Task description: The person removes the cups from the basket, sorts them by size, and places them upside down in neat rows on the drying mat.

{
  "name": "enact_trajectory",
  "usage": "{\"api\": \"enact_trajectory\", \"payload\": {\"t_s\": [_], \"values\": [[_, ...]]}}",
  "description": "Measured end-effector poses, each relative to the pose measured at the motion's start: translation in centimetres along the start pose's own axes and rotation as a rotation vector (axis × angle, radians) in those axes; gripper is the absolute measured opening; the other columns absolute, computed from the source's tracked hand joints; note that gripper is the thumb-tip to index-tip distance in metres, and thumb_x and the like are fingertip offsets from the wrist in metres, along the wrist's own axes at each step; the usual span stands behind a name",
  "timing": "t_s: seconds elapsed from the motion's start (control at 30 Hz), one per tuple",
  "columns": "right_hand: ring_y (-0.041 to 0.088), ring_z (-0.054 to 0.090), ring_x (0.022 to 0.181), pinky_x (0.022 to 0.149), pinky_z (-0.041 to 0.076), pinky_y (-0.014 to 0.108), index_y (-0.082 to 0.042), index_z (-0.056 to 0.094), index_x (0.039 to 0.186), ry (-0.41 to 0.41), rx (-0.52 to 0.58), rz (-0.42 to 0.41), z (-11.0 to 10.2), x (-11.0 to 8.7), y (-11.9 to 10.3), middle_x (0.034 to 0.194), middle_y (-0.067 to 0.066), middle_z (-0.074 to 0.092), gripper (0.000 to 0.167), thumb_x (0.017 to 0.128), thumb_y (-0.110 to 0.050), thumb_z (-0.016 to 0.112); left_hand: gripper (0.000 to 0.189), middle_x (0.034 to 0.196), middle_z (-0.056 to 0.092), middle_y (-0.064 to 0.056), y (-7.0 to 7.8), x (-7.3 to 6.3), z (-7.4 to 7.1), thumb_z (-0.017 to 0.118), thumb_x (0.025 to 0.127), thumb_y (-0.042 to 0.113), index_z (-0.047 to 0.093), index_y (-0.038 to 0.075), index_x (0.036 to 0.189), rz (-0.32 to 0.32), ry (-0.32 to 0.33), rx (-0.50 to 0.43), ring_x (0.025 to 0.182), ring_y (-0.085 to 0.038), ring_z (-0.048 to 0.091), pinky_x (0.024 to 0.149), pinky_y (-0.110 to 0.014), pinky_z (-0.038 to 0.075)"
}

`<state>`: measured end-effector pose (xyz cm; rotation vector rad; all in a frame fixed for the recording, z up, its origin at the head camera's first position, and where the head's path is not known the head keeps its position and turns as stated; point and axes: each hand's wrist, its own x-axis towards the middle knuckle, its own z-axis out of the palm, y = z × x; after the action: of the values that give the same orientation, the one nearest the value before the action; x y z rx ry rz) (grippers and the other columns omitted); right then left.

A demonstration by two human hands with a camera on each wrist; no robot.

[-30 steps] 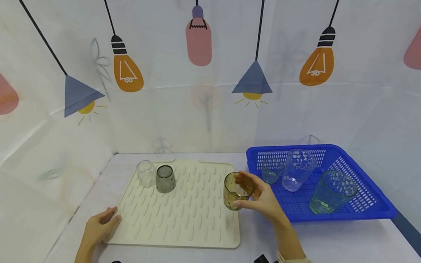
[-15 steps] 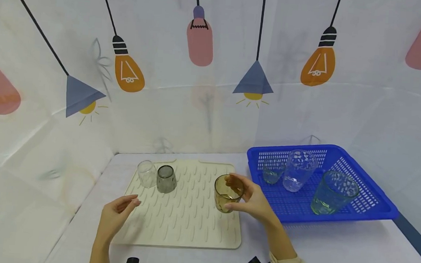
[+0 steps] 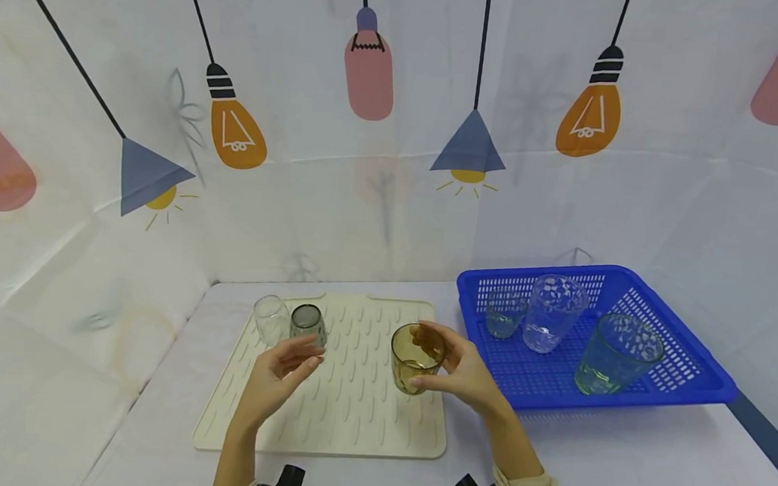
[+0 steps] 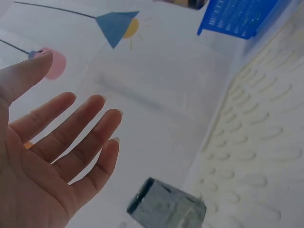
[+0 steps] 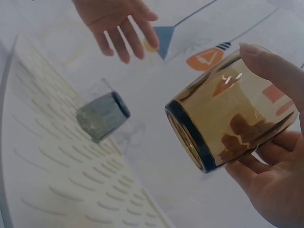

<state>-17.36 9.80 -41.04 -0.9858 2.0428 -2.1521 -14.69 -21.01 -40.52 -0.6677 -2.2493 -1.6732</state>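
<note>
My right hand (image 3: 467, 370) holds an amber drinking glass (image 3: 414, 373) by its side, thumb on one face and fingers on the other. The glass hangs above the right part of a cream drying mat (image 3: 349, 428), mouth up. In the right wrist view, the thick base of the amber glass (image 5: 228, 114) faces the mat. My left hand (image 3: 269, 385) is over the mat's left side, holding nothing. Its fingers spread loosely in the left wrist view. Just beyond it, a grey glass (image 3: 306, 318) stands upside down on the mat, partly covered by the fingertips. A clear glass (image 3: 270, 322) stands beside it.
At the right of the white table (image 3: 617, 470) sits a blue plastic basket (image 3: 534, 392). Inside are a small clear glass (image 3: 503, 322), a tall clear glass (image 3: 549, 322) and a wide greenish glass (image 3: 614, 360). A printed white cloth (image 3: 397, 221) hangs behind.
My left hand has let go of the mat's left edge, risen and moved right toward the grey glass. My right hand has carried the amber glass a little left over the mat.
</note>
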Motion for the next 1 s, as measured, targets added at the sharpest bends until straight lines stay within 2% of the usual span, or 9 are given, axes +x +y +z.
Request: {"api": "enact_trajectory", "payload": {"t_s": [0.13,0.27,0.37,0.47,0.77,1.0], "values": [[0.034,0.051,0.117,0.101,0.043,0.026,0.011,0.039,0.135,0.002,-0.005,0.011,0.2,0.0,0.0,0.127,0.031,0.049,0.076,0.071,-0.001,0.079,0.037,0.104,0.065,-0.024,0.9,0.8,1.4,0.06,0.086,-0.007,0.055,-0.006,0.123,0.073,-0.029,-0.023,0.095,-0.011,0.065,0.082,-0.022,0.054],[0.042,0.049,0.117,0.102,0.043,0.026,0.011,0.039,0.135,0.005,-0.004,0.02,0.4,0.0,-0.1,0.127,0.034,0.047,0.076,0.071,-0.001,0.08,0.042,0.109,0.064,-0.023,1.6,1.7,2.7,0.061,0.085,-0.008,0.053,-0.004,0.126,0.115,-0.052,-0.047,0.096,-0.024,0.065,0.083,-0.027,0.054],[0.046,0.047,0.116,0.101,0.043,0.025,0.01,0.039,0.135,0.005,-0.006,0.022,0.5,0.0,-0.1,0.127,0.036,0.046,0.076,0.071,-0.002,0.08,0.046,0.113,0.062,-0.021,2.0,2.3,3.5,0.062,0.085,-0.007,0.052,-0.001,0.129,0.122,-0.081,-0.055,0.097,-0.032,0.063,0.083,-0.03,0.054],[0.046,0.047,0.115,0.101,0.043,0.025,0.01,0.04,0.134,0.007,-0.016,0.016,0.6,0.1,-0.2,0.127,0.033,0.048,0.075,0.072,-0.004,0.08,0.048,0.115,0.062,-0.019,2.4,2.9,4.3,0.064,0.085,-0.003,0.05,0.001,0.131,0.116,-0.121,-0.057,0.099,-0.035,0.062,0.082,-0.034,0.055],[0.041,0.049,0.117,0.101,0.044,0.027,0.009,0.04,0.135,0.009,-0.029,0.012,0.7,0.0,-0.4,0.127,0.029,0.051,0.074,0.074,-0.005,0.079,0.052,0.119,0.061,-0.018,3.5,4.2,6.3,0.069,0.084,0.004,0.05,0.003,0.132,0.102,-0.201,-0.038,0.104,-0.033,0.06,0.081,-0.044,0.054],[0.042,0.046,0.121,0.102,0.043,0.025,0.009,0.038,0.136,0.011,-0.03,0.021,0.7,-0.1,-0.5,0.129,0.032,0.047,0.075,0.075,-0.007,0.079,0.057,0.122,0.059,-0.019,4.2,4.9,7.4,0.073,0.081,0.009,0.049,0.003,0.133,0.095,-0.261,0.032,0.105,-0.031,0.059,0.082,-0.042,0.054]]}}
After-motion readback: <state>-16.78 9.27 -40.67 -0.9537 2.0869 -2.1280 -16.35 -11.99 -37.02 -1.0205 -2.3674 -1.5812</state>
